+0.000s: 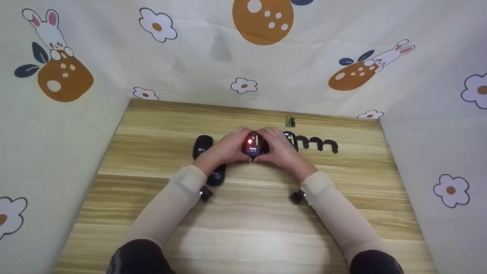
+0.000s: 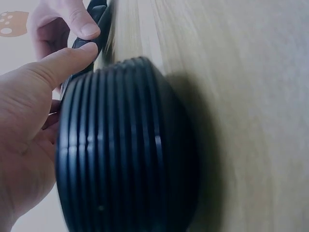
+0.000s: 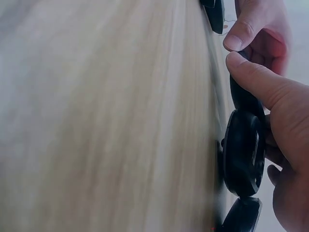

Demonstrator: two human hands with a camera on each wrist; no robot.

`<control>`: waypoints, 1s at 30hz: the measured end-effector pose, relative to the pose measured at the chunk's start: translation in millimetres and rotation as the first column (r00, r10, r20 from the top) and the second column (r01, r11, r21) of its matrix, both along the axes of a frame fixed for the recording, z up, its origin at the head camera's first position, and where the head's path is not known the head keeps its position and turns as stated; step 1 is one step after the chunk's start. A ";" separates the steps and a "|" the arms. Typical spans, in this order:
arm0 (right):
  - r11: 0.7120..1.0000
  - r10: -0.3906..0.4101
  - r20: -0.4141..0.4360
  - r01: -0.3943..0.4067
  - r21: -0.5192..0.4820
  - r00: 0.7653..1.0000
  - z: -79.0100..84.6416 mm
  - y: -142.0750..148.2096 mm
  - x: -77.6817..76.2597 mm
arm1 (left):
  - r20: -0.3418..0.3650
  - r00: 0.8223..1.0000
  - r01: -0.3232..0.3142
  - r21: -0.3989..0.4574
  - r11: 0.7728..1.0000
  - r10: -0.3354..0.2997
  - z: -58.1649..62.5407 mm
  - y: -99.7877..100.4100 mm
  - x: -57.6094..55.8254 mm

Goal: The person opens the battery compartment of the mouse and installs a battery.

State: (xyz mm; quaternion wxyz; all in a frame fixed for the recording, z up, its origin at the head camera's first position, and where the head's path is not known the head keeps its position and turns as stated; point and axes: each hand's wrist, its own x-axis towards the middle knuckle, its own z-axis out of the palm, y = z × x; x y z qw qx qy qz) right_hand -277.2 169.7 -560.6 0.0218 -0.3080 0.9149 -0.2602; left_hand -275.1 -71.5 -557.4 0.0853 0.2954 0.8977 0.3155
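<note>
Both hands hold a black computer mouse bottom side up, above the middle of the table. A red light glows on its underside, and a battery shows in its uncovered slot. My left hand grips its left side; my right hand grips its right side. In the left wrist view the two thumbs nearly meet at the near end of the mouse. Just beyond the right hand lies another upturned mouse, partly hidden, with a battery showing. Beside the left hand sits a black mouse, right side up.
Three black curved covers lie in a row on the right. Two loose batteries lie farther back. Another black mouse lies near the left forearm. In the left wrist view a ribbed black mouse fills the foreground. Patterned cloth walls surround the table.
</note>
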 end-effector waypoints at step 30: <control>0.993 -0.016 -0.034 0.020 0.115 0.999 -4.0 -1.9 1.0 | 0.056 0.998 -0.025 -0.028 0.999 0.027 -3.1 -3.9 1.3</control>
